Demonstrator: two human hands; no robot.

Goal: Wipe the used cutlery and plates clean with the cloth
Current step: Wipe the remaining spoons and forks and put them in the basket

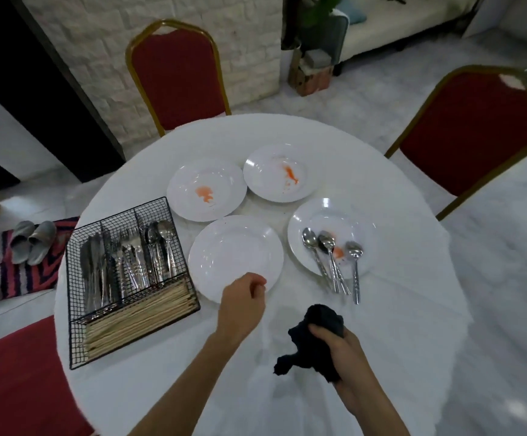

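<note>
Cloth (314, 335), dark and bunched, is held above the counter's (397, 309) near edge by the right hand (347, 357), fingers wrapped round it. The left hand (243, 302) lies at the near rim of the clean plate (234, 247), fingers curled; I cannot tell whether they grip it. Three spoons (330, 247) lie on the right plate (328, 209) beside an orange smear. Two far plates (186, 184) are stained orange too. A wire basket (117, 213) of cutlery stands left.
</note>
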